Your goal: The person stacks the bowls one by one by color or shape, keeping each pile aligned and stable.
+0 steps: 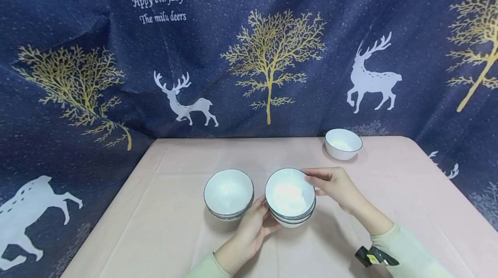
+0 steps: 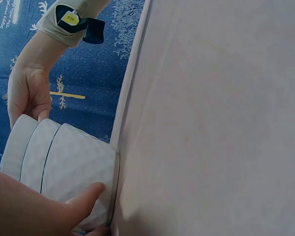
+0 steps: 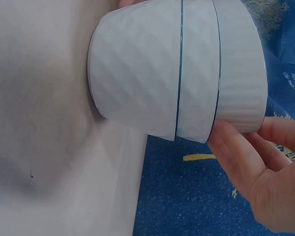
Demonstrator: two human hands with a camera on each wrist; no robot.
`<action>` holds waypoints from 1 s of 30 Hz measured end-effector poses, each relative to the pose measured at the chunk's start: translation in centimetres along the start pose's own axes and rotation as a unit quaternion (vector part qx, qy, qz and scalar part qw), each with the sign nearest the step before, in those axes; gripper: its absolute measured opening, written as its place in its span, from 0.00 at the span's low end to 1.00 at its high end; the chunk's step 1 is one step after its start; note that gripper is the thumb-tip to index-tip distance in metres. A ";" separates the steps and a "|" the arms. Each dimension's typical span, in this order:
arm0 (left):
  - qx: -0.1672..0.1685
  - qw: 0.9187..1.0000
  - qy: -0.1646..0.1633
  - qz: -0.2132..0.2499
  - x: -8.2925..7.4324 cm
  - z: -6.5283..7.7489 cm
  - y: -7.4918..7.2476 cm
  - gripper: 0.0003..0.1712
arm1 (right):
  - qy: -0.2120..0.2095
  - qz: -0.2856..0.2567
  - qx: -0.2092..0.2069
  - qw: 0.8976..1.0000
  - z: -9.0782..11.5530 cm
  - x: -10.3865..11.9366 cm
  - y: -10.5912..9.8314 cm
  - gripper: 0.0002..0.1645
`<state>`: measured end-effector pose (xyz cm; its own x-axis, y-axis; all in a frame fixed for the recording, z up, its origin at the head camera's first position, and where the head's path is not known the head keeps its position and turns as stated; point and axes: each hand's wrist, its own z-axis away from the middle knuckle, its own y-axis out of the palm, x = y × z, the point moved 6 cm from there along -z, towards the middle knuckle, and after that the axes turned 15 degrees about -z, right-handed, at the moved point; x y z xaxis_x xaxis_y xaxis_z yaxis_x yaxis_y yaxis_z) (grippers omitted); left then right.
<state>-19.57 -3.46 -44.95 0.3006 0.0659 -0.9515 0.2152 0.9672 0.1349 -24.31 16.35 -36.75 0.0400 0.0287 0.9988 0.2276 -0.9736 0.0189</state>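
In the middle of the head view is a stack of three white bowls with thin dark rims. The top bowl (image 1: 289,192) has a ribbed outside, while the lower bowls (image 3: 137,73) show a diamond pattern. My left hand (image 1: 250,230) grips the stack low on its left side, its thumb along the bottom bowl (image 2: 78,162) in the left wrist view. At the upper right, my right hand (image 1: 334,185) pinches the top bowl's rim between thumb and fingers. In the right wrist view, the fingertips (image 3: 223,135) reach under that rim.
Just left of the held stack stands another stack of bowls (image 1: 228,192), close to my left hand. One ribbed white bowl (image 1: 343,142) sits at the table's back right. A pale pink cloth covers the table (image 1: 175,174), and a dark blue printed curtain (image 1: 241,96) hangs behind it.
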 end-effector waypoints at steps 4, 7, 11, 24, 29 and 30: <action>0.000 1.000 0.001 0.001 0.0 0.0 0.1 0.30 | 0.000 0.007 -0.007 1.000 0.0 0.1 -0.1 0.20; -0.001 1.000 0.002 0.006 -0.1 -0.1 0.1 0.30 | -0.004 0.015 -0.010 1.000 -0.1 0.2 -0.3 0.20; -0.004 1.000 0.005 0.011 0.0 -0.1 0.1 0.30 | -0.004 0.026 -0.014 1.000 -0.2 0.3 -0.4 0.19; -0.005 1.000 0.003 0.014 0.0 -0.1 0.0 0.30 | 0.005 0.062 -0.025 0.998 -0.8 -0.4 -1.4 0.19; -0.006 1.000 0.001 0.014 0.1 -0.1 0.0 0.30 | -0.008 0.061 -0.016 0.998 -1.0 -0.2 -2.1 0.22; -0.006 1.000 -0.001 0.013 0.1 -0.1 0.0 0.30 | -0.009 0.055 -0.012 0.998 -1.0 -0.1 -2.2 0.22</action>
<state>-19.63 -3.41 -45.05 0.3079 0.0913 -0.9470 0.1965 0.9678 0.1572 -25.78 18.27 -36.86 0.0801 -0.0747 0.9940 0.1969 -0.9764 -0.0893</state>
